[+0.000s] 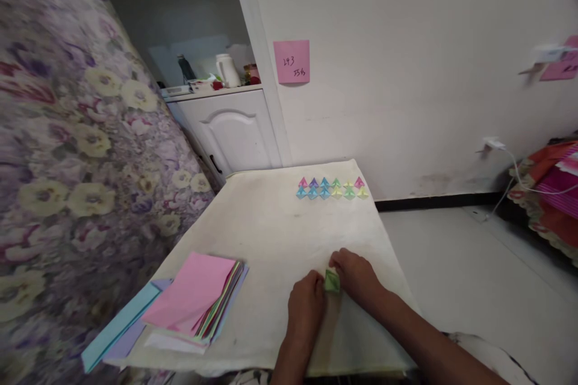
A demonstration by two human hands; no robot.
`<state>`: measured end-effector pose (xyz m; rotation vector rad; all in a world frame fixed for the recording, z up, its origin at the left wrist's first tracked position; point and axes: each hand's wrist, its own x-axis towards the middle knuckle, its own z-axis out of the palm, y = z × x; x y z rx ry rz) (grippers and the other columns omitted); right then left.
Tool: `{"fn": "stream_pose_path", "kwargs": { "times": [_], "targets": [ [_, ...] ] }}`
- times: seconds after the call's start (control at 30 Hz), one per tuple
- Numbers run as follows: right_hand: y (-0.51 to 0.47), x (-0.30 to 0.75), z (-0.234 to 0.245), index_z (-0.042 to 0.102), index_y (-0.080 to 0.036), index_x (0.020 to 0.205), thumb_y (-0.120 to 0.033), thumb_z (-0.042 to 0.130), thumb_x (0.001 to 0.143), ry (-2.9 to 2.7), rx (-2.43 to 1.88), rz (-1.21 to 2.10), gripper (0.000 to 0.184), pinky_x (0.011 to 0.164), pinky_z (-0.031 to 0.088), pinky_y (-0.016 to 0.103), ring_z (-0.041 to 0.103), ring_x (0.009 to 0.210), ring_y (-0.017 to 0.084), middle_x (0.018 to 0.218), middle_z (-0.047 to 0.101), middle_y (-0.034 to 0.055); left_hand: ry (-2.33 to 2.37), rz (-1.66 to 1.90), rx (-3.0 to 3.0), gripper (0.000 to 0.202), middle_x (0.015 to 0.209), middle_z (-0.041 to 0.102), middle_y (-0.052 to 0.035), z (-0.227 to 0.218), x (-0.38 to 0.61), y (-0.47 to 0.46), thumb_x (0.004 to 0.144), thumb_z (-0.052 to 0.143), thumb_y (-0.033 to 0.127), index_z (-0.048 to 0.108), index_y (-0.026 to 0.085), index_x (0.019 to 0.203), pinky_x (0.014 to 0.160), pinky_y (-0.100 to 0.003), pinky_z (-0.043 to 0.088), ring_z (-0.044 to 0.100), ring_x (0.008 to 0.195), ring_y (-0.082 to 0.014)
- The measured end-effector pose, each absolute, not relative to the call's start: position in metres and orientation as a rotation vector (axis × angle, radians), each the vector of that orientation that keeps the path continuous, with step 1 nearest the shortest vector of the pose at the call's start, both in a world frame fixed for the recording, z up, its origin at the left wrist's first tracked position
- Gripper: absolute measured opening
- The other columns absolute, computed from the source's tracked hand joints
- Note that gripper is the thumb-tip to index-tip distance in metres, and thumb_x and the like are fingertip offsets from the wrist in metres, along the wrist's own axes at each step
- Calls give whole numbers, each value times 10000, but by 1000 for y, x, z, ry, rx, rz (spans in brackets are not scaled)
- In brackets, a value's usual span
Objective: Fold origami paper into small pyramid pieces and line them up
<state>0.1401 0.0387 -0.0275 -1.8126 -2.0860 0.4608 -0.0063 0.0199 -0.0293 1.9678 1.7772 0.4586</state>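
Observation:
Between my two hands, near the front of the table, is a small folded piece of green paper [332, 281]. My left hand [307, 299] is closed on its left edge. My right hand [356, 274] has its fingers pinched at the upper right of the same paper. The fingertips partly cover its edges. Toward the far right of the table, two rows of small folded paper pieces [324, 192] lie in pink, purple, blue, green and yellow.
A stack of coloured paper sheets [194, 292], pink on top, lies at the table's left, with light blue strips [121, 325] beside it. The cream-covered table [271, 216] stands near a wall with a pink note [291, 62]. A floral curtain [90, 180] hangs left.

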Motion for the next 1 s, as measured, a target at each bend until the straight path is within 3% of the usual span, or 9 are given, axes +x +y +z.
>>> {"fn": "stream_pose_path", "kwargs": {
  "times": [0.3, 0.53, 1.0],
  "targets": [
    [27, 135, -23, 617, -202, 728, -290, 548, 740, -2117, -1893, 376, 112, 617, 339, 257, 561, 788, 187, 815, 607, 41, 1786, 512, 1964, 207, 870, 659, -52, -26, -2, 26, 829, 375, 166, 579, 198, 826, 673, -238, 358, 584, 798, -168],
    [30, 122, -21, 647, -153, 761, -196, 479, 783, -2235, -1915, 234, 175, 602, 357, 299, 588, 765, 235, 813, 632, 104, 1809, 472, 1951, 220, 847, 661, -51, -25, -3, 26, 842, 364, 182, 582, 201, 818, 659, -246, 360, 589, 782, -177],
    [32, 119, -22, 662, -133, 761, -99, 468, 779, -2316, -1856, 188, 197, 665, 380, 321, 557, 840, 250, 854, 632, 122, 1783, 408, 1985, 282, 891, 652, -67, -27, 3, 25, 866, 319, 173, 601, 178, 855, 727, -246, 378, 586, 846, -175]
  ]
}}
